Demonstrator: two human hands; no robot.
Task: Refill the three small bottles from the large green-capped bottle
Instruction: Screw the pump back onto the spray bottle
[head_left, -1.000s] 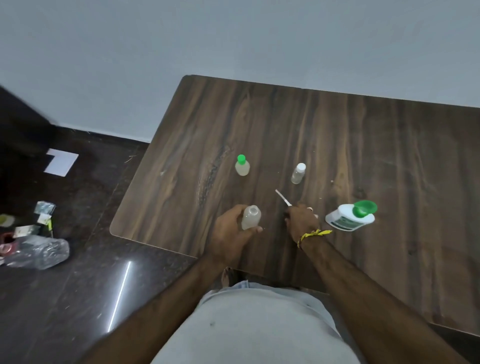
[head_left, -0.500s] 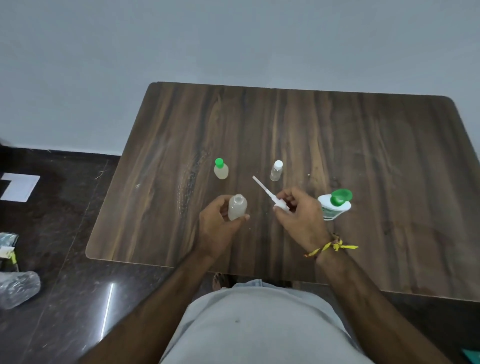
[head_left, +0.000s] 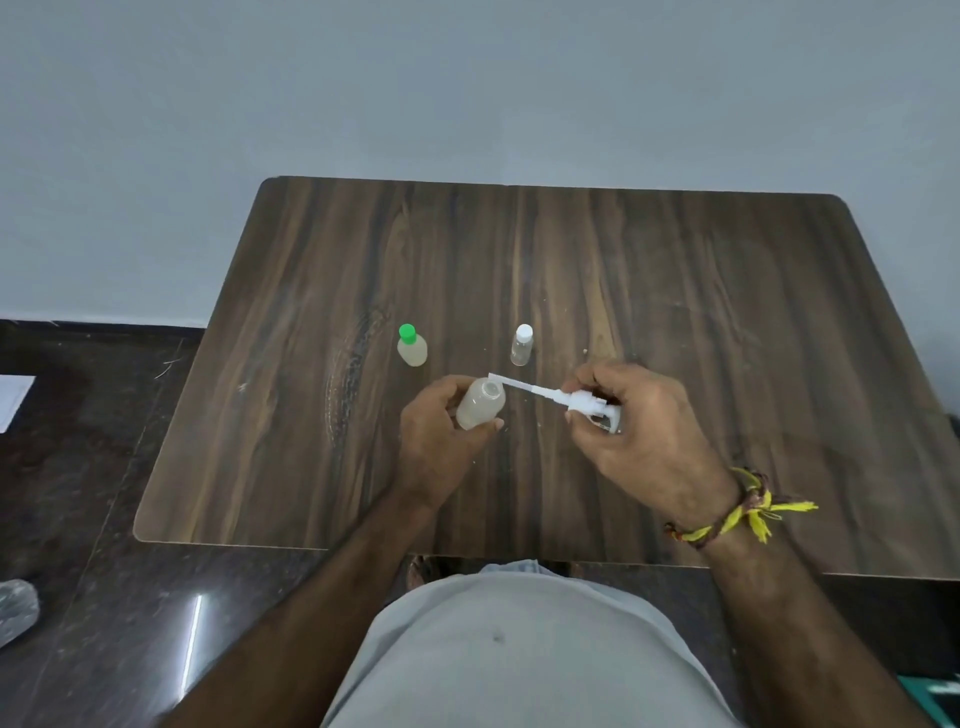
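Note:
My left hand (head_left: 441, 441) grips a small uncapped translucent bottle (head_left: 480, 404), tilted with its open mouth up and to the right. My right hand (head_left: 644, 431) pinches a white pump cap (head_left: 587, 404) whose long dip tube (head_left: 514, 383) points left, its tip just beside the bottle's mouth. Farther back on the table stand a small bottle with a green cap (head_left: 412, 346) and a tiny clear bottle with a white cap (head_left: 521, 345). The large green-capped bottle is hidden, seemingly behind my right hand.
The dark wooden table (head_left: 727, 312) stands against a pale wall. To its left is a dark glossy floor with a white sheet of paper (head_left: 13, 397) and a crumpled plastic bottle (head_left: 15, 610). My grey shirt fills the bottom of the view.
My right hand lifted the white pump cap off the table and brought its tube leftward to the mouth of the bottle in my left hand. The view shifted left, centring the table.

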